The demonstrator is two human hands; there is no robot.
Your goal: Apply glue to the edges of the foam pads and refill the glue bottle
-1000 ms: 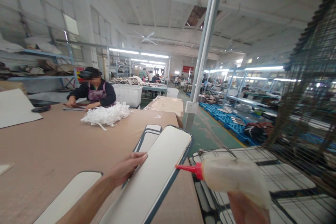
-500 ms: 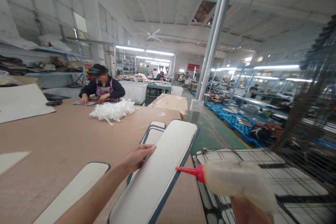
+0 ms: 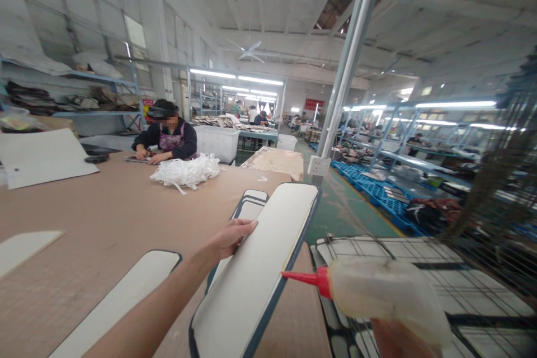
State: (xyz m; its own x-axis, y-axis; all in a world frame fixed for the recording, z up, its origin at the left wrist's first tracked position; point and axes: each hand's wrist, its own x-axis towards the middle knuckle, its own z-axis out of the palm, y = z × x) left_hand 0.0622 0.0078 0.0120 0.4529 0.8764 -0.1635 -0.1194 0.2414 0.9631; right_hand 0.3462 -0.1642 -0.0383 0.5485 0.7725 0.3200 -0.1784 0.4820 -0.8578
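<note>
My left hand (image 3: 233, 239) pinches the left edge of a long white panel (image 3: 260, 268) with rounded corners and a dark border, holding it tilted above the table. From below, my right hand (image 3: 398, 338) grips a translucent squeeze bottle (image 3: 386, 293); most of that hand is hidden by the bottle. The bottle's red nozzle (image 3: 308, 278) points left, its tip at the panel's right edge. A thin yellowish line runs along that edge above the tip. Similar dark-edged panels (image 3: 250, 201) lie behind the held one. Another white panel (image 3: 142, 282) rests on the table to the left.
The brown-covered table (image 3: 121, 212) carries a heap of white strips (image 3: 187, 172) and a large white sheet (image 3: 46, 156). A co-worker (image 3: 168, 134) sits across it. At right, a wire rack (image 3: 461, 285) holds more panels. A metal post (image 3: 348, 61) rises beyond the table.
The panel's lower end has shifted slightly right, and the nozzle tip sits a little lower along its edge. My view has turned slightly. Both hands keep their holds.
</note>
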